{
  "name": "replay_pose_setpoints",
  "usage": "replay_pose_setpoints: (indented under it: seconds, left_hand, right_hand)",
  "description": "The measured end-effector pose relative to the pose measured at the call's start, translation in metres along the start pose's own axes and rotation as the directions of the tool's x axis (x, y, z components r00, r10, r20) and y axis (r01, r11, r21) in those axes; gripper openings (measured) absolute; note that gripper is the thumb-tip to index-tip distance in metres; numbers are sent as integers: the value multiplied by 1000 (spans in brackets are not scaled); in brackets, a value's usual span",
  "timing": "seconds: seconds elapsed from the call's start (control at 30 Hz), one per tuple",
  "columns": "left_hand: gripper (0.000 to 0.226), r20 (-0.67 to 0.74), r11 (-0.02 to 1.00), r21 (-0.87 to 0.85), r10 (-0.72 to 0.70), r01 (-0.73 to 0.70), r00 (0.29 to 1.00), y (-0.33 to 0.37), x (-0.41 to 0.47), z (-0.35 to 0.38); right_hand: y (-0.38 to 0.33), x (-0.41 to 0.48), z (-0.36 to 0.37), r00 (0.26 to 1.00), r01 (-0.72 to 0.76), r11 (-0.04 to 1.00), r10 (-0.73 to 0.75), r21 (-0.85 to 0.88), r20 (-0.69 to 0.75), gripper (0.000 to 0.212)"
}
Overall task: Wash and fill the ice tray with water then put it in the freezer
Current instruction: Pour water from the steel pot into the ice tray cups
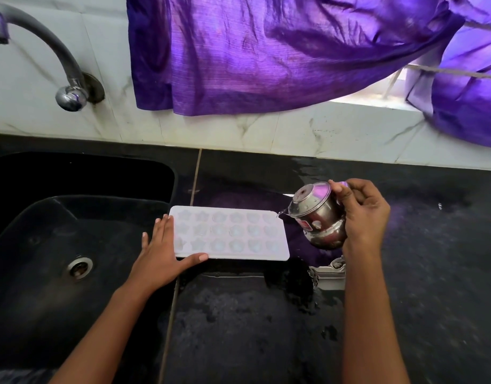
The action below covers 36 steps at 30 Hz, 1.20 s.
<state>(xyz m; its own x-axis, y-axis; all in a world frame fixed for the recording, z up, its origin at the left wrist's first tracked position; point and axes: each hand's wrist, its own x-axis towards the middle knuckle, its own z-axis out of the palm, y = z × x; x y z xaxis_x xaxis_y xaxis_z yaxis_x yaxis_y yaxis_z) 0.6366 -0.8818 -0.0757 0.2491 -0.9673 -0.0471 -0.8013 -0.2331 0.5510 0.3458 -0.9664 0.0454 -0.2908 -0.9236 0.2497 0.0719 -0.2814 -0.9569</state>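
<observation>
Ice tray (230,235) on counter (421,273), tilted steel pot (319,217) at corner

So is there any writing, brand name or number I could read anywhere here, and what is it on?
No text can be read in this view.
The red sticker on the steel pot held in the right hand: any print is too small and blurred to read.
The white ice tray: no words or numbers show, only moulded shapes.
The tap and the purple cloth: no lettering visible.

Flat left hand (162,253); right hand (363,214) curled, gripping.
</observation>
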Motion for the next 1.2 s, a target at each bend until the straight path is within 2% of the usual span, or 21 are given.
replay_pose_setpoints:
  seconds: [0.17,0.23,0.37,0.53,0.87,1.2]
  left_hand:
    - [126,1,1000,-1,2,-2,1000,1,-1,0]
    - [126,2,1000,1,1,-1,1000,1,0,0]
    - [125,0,1000,-7,-1,1,1000,1,-1,0]
    - [126,-2,1000,-4,-3,3,1000,1,-2,0]
    - [126,-10,1000,-10,1,-1,1000,3,-3,-1]
    - [124,-11,1000,-5,4,-4,1000,3,-3,-1]
  right_hand:
    - [3,-1,-1,997,-69,989,74,133,-27,17]
    - [4,-1,0,995,-94,978,100,185,-20,24]
    - [5,-2,8,994,-108,974,107,200,18,27]
    - [8,-5,17,993,-114,986,110,126,32,17]
    - [7,-11,27,995,-36,999,39,-36,97,20]
    - [1,-10,30,996,7,999,-2,-54,86,21]
